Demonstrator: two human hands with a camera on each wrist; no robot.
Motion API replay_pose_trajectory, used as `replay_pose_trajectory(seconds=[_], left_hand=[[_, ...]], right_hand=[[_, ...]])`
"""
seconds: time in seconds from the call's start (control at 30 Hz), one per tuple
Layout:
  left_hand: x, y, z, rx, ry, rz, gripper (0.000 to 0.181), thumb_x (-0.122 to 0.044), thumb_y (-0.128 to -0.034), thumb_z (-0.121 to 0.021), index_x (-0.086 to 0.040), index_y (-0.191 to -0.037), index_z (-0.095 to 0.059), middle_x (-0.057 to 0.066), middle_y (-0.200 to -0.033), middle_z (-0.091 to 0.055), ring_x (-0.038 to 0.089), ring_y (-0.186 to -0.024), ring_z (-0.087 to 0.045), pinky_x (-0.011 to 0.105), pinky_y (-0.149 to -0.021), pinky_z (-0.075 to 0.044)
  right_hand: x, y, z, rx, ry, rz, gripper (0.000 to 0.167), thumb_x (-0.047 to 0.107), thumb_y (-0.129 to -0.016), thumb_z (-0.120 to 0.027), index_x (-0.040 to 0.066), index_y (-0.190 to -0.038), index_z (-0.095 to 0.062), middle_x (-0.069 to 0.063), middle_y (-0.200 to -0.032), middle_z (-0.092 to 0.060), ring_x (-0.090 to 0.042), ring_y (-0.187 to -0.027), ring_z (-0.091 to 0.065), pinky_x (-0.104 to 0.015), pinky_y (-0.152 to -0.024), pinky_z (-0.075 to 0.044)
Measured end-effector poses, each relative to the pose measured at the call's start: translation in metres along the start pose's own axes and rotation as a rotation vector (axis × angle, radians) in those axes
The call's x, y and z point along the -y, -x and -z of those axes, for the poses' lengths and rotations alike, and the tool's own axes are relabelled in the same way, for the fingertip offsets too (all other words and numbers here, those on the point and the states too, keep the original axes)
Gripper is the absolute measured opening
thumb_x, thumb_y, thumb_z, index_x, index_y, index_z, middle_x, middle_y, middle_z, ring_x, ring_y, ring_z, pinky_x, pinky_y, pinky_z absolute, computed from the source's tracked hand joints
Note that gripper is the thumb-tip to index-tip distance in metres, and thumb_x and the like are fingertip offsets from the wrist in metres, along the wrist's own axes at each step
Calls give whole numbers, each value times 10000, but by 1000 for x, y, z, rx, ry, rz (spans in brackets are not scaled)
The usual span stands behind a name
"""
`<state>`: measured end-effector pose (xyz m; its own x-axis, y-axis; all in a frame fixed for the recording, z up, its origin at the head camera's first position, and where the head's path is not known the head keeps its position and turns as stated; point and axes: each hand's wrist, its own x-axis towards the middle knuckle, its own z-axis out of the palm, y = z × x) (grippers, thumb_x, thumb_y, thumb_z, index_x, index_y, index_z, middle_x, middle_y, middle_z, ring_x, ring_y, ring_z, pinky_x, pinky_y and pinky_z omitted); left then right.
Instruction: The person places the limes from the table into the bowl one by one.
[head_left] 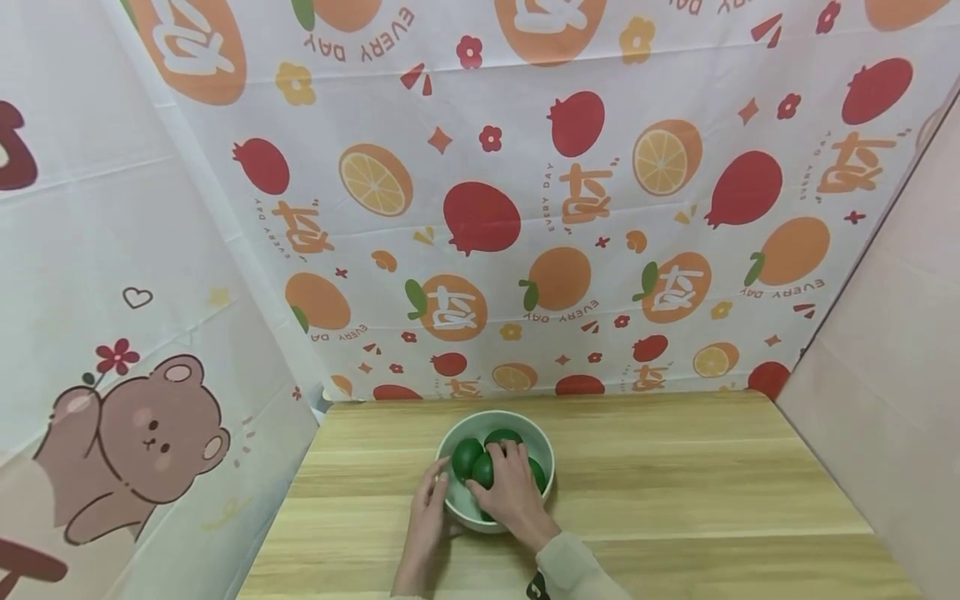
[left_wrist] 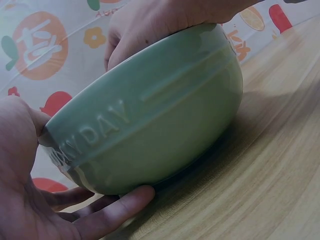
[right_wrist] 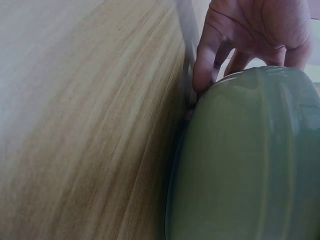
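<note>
A pale green bowl [head_left: 552,475] with raised lettering stands on the wooden table. Several smooth, dark green oval fruits [head_left: 467,459] lie inside it. My left hand [head_left: 428,510] holds the bowl's left side. In the left wrist view the left hand [left_wrist: 30,185] has its thumb by the rim and its fingers at the base. My right hand [head_left: 513,493] reaches over the near rim into the bowl, fingers bent about one green oval fruit [head_left: 482,472]. Its fingertips are partly hidden. In the right wrist view the left hand [right_wrist: 250,35] shows beyond the bowl [right_wrist: 235,160].
The wooden table [head_left: 697,492] extends to both sides of the bowl. A fruit-printed cloth [head_left: 480,217] hangs behind the table's far edge. Pale cloth with a printed bear [head_left: 150,433] is at the left, and a plain pale cloth [head_left: 892,375] at the right.
</note>
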<state>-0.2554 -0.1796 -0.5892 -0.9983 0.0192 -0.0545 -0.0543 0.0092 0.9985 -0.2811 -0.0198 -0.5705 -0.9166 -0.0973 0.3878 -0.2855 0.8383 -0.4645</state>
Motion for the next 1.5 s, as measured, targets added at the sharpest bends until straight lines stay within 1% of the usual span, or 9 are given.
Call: replay_pose_trajectory(seconds=[0.1, 0.23, 0.3, 0.4, 0.5, 0.67, 0.8, 0.97, 1.5], left_hand=[[0, -1, 1, 1, -7, -7, 532, -427, -1104, -371, -166, -1568, -348, 293, -1647, -219, 602, -1343, -459, 528, -805, -675], [0, -2, 1, -10, -18, -2, 514, -423, -1107, -363, -193, -1566, -350, 316, -1571, -313, 609, -1344, -451, 528, -807, -675], [0, -3, 2, -12, -20, -8, 508, -417, -1109, -358, -191, -1564, -351, 316, -1559, -325, 615, -1341, -449, 531, -801, -675], [1, -2, 2, -11, -20, -19, 526, -426, -1107, -361, -174, -1567, -345, 309, -1605, -276, 614, -1343, -448, 530, -799, -675], [0, -1, 2, -16, -9, -11, 542, -444, -1100, -375, -171, -1567, -350, 272, -1655, -221, 602, -1350, -449, 529, -801, -675], [0, -2, 1, -17, -19, 3, 538, -442, -1103, -365, -183, -1574, -342, 257, -1673, -183, 603, -1371, -425, 536, -813, -672], [-1, -3, 1, -17, -17, 2, 527, -425, -1106, -363, -183, -1574, -343, 257, -1672, -187, 600, -1375, -422, 540, -827, -670], [-1, -1, 0, -10, -9, -2, 539, -419, -1108, -359, -156, -1578, -331, 289, -1655, -204, 608, -1354, -441, 545, -799, -672], [0, -1, 0, -8, -15, 13, 560, -459, -1099, -363, -170, -1578, -332, 289, -1658, -191, 620, -1392, -380, 566, -843, -661]], right_hand=[[0, 0, 0, 3, 5, -2, 639, 467, -798, -840, 105, -1281, -628, -121, -1274, -591, -268, -1148, -552, -423, -878, -627], [1, -1, 0, -17, 6, 8, 652, 479, -781, -855, 110, -1271, -633, -114, -1255, -582, -258, -1127, -549, -406, -853, -629], [1, -2, 0, -29, 3, 16, 656, 483, -773, -860, 109, -1265, -638, -116, -1245, -585, -258, -1114, -551, -405, -835, -629], [2, -2, 0, -28, 5, 20, 645, 502, -784, -844, 114, -1259, -645, -108, -1244, -585, -248, -1112, -546, -392, -824, -627], [2, -1, 0, -25, 7, 24, 607, 511, -804, -823, 117, -1236, -661, -96, -1247, -586, -237, -1118, -543, -385, -834, -625], [0, -2, -1, -33, 7, 32, 506, 501, -821, -810, 124, -1136, -690, -73, -1226, -599, -221, -1113, -549, -383, -839, -635], [0, -2, 0, -34, 25, 41, 464, 501, -831, -798, 133, -1095, -698, -60, -1206, -612, -213, -1109, -562, -381, -839, -642], [1, -1, 1, -20, 31, 44, 434, 487, -846, -785, 134, -1084, -698, -54, -1192, -618, -209, -1104, -568, -383, -841, -646], [-2, -1, 0, -11, 70, 95, 316, 444, -897, -737, 154, -1022, -720, -12, -1084, -647, -172, -1012, -571, -350, -834, -624]])
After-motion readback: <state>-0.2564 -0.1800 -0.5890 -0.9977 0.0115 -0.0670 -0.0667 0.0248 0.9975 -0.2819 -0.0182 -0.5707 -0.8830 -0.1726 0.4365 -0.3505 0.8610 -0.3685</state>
